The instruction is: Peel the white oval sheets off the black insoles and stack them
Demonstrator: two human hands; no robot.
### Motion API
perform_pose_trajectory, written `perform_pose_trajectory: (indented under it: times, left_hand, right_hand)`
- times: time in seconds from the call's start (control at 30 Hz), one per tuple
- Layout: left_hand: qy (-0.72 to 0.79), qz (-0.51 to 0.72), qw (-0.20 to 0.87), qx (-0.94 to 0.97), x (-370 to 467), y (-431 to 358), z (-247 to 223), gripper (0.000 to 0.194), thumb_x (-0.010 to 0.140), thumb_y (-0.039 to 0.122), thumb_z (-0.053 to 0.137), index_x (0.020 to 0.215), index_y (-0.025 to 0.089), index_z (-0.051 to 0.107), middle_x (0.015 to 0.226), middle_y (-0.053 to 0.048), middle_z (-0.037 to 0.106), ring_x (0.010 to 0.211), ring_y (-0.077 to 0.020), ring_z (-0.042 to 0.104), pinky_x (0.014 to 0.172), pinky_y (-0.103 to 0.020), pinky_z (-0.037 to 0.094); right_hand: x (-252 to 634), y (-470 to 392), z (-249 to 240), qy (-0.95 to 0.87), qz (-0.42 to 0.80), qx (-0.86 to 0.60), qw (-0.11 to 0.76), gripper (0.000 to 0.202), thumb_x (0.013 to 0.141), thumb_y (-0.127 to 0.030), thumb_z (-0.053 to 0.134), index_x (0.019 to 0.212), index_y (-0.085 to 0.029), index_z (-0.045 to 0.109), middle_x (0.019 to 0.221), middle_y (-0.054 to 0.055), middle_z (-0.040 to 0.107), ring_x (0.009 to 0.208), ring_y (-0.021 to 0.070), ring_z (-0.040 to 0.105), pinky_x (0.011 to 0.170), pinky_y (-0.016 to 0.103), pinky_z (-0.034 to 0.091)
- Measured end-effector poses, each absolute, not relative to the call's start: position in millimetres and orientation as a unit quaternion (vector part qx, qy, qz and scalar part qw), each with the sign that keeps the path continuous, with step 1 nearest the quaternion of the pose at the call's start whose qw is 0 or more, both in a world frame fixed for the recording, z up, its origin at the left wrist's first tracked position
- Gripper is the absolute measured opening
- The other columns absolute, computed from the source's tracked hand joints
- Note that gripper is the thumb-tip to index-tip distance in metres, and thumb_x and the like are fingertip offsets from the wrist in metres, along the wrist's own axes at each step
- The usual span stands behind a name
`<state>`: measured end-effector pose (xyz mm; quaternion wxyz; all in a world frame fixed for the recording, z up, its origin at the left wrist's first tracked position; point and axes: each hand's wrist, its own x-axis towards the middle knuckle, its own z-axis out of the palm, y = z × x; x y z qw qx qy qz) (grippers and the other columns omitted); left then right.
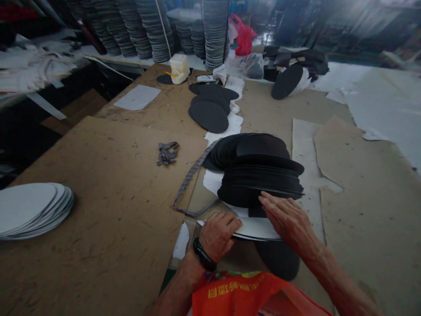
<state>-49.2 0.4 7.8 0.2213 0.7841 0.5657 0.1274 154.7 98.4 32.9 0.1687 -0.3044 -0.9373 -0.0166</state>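
Note:
My left hand [219,235], with a black band on its wrist, has its fingers curled over the left end of a few thin oval pieces with a white top [258,228]. Flat and stretched out, my right hand [287,215] has its fingertips at the front edge of a stack of black ovals [263,180]. Its palm is over the right end of the white-topped pieces. Behind that stack more black ovals [253,147] lean in a row. One black oval [279,259] lies below the white-topped pieces, partly hidden by them.
White ovals [29,208] are stacked at the left edge. A grey fabric strip [190,180] loops beside the black stack, near a scrap bundle [167,153]. Farther back are loose black ovals [210,114], a white plastic container [180,69], a red bag [243,37] and tall stacks [215,33].

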Motion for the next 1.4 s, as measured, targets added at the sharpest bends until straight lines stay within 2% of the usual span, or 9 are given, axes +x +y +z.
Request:
perform_pose_trajectory:
  times: [0.23, 0.47, 0.73, 0.87, 0.97, 1.1, 1.23, 1.3, 1.4]
  left_hand:
    - [0.563, 0.120, 0.215, 0.789, -50.5, 0.7, 9.4, 0.023, 0.075, 0.014, 0.059, 0.096, 0.021, 0.054, 0.097, -0.003, 0.060, 0.088, -0.0210, 0.052, 0.076, -0.034, 0.041]
    - [0.559, 0.126, 0.222, 0.789, -51.6, -2.6, 8.0, 0.024, 0.076, 0.016, 0.059, 0.099, 0.020, 0.055, 0.099, -0.003, 0.060, 0.091, -0.0210, 0.052, 0.079, -0.035, 0.042]
    - [0.569, 0.105, 0.201, 0.790, -52.4, -4.6, 6.9, 0.017, 0.078, 0.020, 0.058, 0.095, 0.021, 0.054, 0.092, -0.003, 0.059, 0.087, -0.0212, 0.051, 0.074, -0.036, 0.043]
    - [0.568, 0.112, 0.197, 0.791, -53.1, -5.1, 6.0, 0.021, 0.079, 0.021, 0.057, 0.100, 0.022, 0.053, 0.096, -0.003, 0.059, 0.089, -0.0223, 0.052, 0.074, -0.036, 0.045]
    - [0.568, 0.117, 0.200, 0.789, -53.2, -5.7, 4.9, 0.024, 0.078, 0.017, 0.055, 0.102, 0.022, 0.053, 0.099, -0.004, 0.060, 0.090, -0.0224, 0.053, 0.076, -0.036, 0.045]
    - [0.565, 0.117, 0.206, 0.790, -53.4, -4.0, 5.4, 0.026, 0.077, 0.017, 0.056, 0.102, 0.020, 0.052, 0.099, -0.005, 0.060, 0.092, -0.0226, 0.053, 0.078, -0.037, 0.045]
    - [0.566, 0.132, 0.211, 0.786, -53.1, -1.3, 3.4, 0.024, 0.078, 0.017, 0.056, 0.101, 0.021, 0.052, 0.097, -0.004, 0.059, 0.090, -0.0218, 0.054, 0.078, -0.037, 0.047]
    - [0.577, 0.163, 0.192, 0.777, -52.0, -1.6, -0.2, 0.030, 0.077, 0.012, 0.055, 0.106, 0.021, 0.049, 0.099, -0.005, 0.057, 0.089, -0.0219, 0.054, 0.078, -0.037, 0.048]
    - [0.595, 0.247, 0.144, 0.751, -49.4, -5.4, -6.9, 0.053, 0.072, 0.003, 0.050, 0.121, 0.021, 0.038, 0.108, -0.009, 0.051, 0.096, -0.0229, 0.053, 0.081, -0.037, 0.050]
  right_hand:
    - [131.0, 101.8, 34.9, -0.956, 0.042, -0.258, 0.136, 0.026, 0.090, -0.013, 0.043, 0.112, -0.019, 0.057, 0.117, 0.006, 0.063, 0.098, 0.0185, 0.057, 0.085, 0.033, 0.040]
    - [70.1, 115.7, 51.6, -0.965, -0.047, -0.253, 0.048, 0.028, 0.089, -0.017, 0.048, 0.115, -0.019, 0.056, 0.093, 0.007, 0.061, 0.081, 0.0212, 0.049, 0.072, 0.035, 0.035]
    - [29.0, 118.3, 38.4, -0.981, -0.043, -0.188, -0.011, 0.009, 0.085, -0.015, 0.054, 0.083, -0.019, 0.062, 0.093, 0.007, 0.058, 0.090, 0.0241, 0.046, 0.077, 0.038, 0.032]
    - [30.5, 112.5, 38.0, -0.990, -0.008, -0.142, -0.025, 0.006, 0.085, -0.017, 0.055, 0.082, -0.020, 0.058, 0.091, 0.005, 0.060, 0.091, 0.0229, 0.049, 0.078, 0.036, 0.034]
    - [35.9, 107.3, 42.1, -0.988, 0.028, -0.144, -0.054, 0.005, 0.085, -0.016, 0.056, 0.084, -0.020, 0.057, 0.082, 0.002, 0.061, 0.081, 0.0200, 0.055, 0.071, 0.032, 0.036]
    - [62.9, 105.5, 50.9, -0.969, 0.062, -0.224, -0.089, 0.011, 0.085, -0.019, 0.056, 0.095, -0.022, 0.056, 0.080, 0.002, 0.065, 0.071, 0.0180, 0.061, 0.059, 0.028, 0.037]
    - [112.3, 107.8, 56.2, -0.941, 0.100, -0.307, -0.103, 0.010, 0.086, -0.021, 0.054, 0.094, -0.024, 0.059, 0.082, 0.001, 0.067, 0.073, 0.0191, 0.064, 0.060, 0.028, 0.041]
    - [133.6, 106.7, 56.4, -0.933, 0.133, -0.323, -0.081, 0.013, 0.087, -0.026, 0.053, 0.098, -0.025, 0.060, 0.088, 0.001, 0.068, 0.075, 0.0188, 0.064, 0.062, 0.028, 0.043]
    - [149.7, 101.5, 55.9, -0.925, 0.174, -0.336, -0.030, 0.020, 0.089, -0.035, 0.050, 0.102, -0.024, 0.060, 0.093, 0.002, 0.069, 0.078, 0.0177, 0.064, 0.065, 0.028, 0.044]
